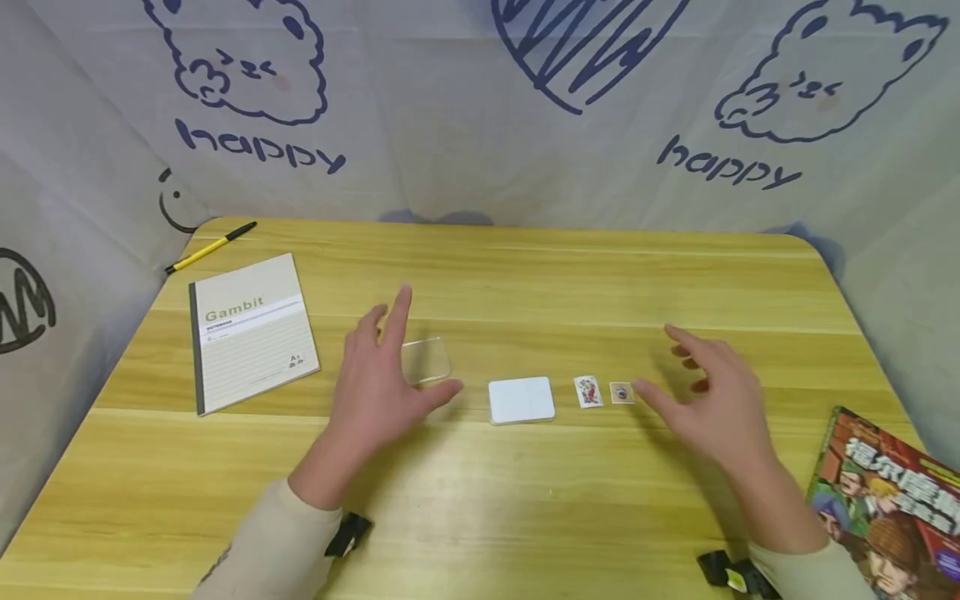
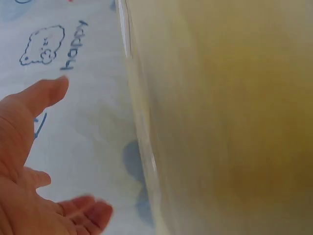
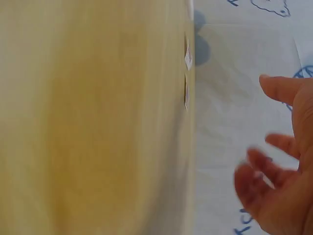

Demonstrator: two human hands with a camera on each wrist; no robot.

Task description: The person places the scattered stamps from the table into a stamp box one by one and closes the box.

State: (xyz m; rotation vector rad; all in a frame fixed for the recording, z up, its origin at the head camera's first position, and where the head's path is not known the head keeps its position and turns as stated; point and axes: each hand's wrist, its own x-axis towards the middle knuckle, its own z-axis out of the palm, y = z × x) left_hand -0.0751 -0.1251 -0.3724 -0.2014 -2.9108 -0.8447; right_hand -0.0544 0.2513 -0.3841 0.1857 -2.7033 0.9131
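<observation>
My left hand [image 1: 378, 375] hovers over the table with thumb and fingers spread, holding nothing. Partly behind it lies a clear plastic lid [image 1: 429, 362]. To the right of that, a white rectangular card stack in a shallow clear case [image 1: 521, 401] lies flat. Further right are a small picture card with a colourful figure [image 1: 588, 392] and a smaller square picture piece [image 1: 622, 393]. My right hand [image 1: 708, 396] is raised beside the square piece, its thumb tip near it and its fingers relaxed around nothing. Both small pieces show edge-on in the right wrist view.
A Gambit notebook [image 1: 251, 333] lies at the left, with a yellow and black pen [image 1: 212, 247] behind it at the table's edge. A colourful comic-style book [image 1: 892, 500] sits at the right front. White cloth with drawings [image 1: 450, 142] hangs behind the wooden table [image 1: 525, 283].
</observation>
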